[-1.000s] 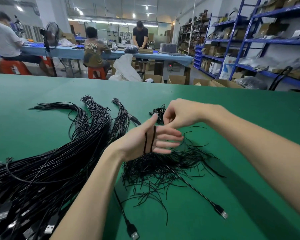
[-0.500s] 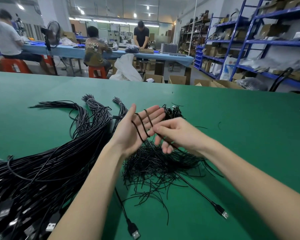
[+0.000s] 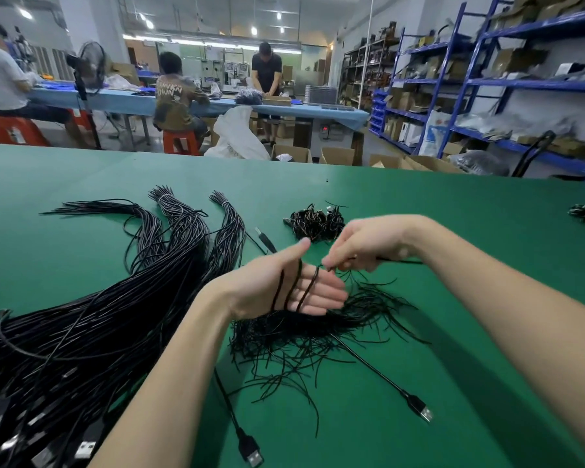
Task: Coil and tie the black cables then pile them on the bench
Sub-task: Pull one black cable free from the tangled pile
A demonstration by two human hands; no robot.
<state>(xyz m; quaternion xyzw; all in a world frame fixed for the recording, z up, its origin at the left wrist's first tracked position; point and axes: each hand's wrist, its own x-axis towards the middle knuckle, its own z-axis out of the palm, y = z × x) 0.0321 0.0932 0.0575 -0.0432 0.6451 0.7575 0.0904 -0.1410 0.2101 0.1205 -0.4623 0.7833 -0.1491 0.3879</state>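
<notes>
Mid-frame, the left hand [image 3: 284, 285] held straight fingers inside three cable [image 3: 293, 287] loops while the right hand [image 3: 358, 244] pinched the strand; slack tension could slip loops off.

Partly legible "DOWN" on seated person's shirt [image 3: 174, 96]

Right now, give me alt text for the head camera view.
A person's left hand, fingers straight, has a black cable looped around it while the right hand pinches the cable's end, above a green bench strewn with loose cables and black ties.
</notes>
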